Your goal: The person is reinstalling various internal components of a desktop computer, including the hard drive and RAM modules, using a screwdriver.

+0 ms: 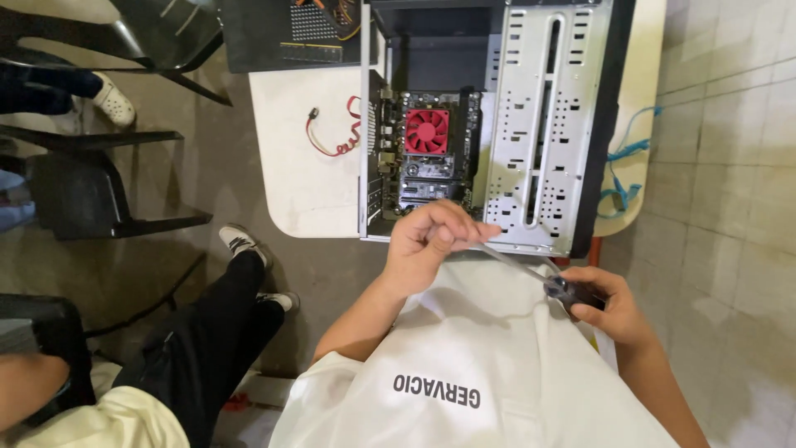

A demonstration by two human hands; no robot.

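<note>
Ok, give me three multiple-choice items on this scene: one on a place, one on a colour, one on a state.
1. Where does the red cable lie?
A. on the white table, left of the computer case
B. inside the case
C. on the floor

2. What colour is the fan?
A. blue
B. red
C. black

3. What does the right hand hold?
A. nothing
B. a cable
C. the screwdriver handle

Answers: 1 A, it rests on the tabletop beside the case. 2 B, plainly red. 3 C, fingers wrap the dark handle while the left hand pinches the shaft.

The open computer case (547,124) lies on the counter (298,174), with the motherboard (427,162) inside its left part. A loose cable (332,137) lies on the counter left of the case. The screwdriver (539,278) is just before the case.
</note>
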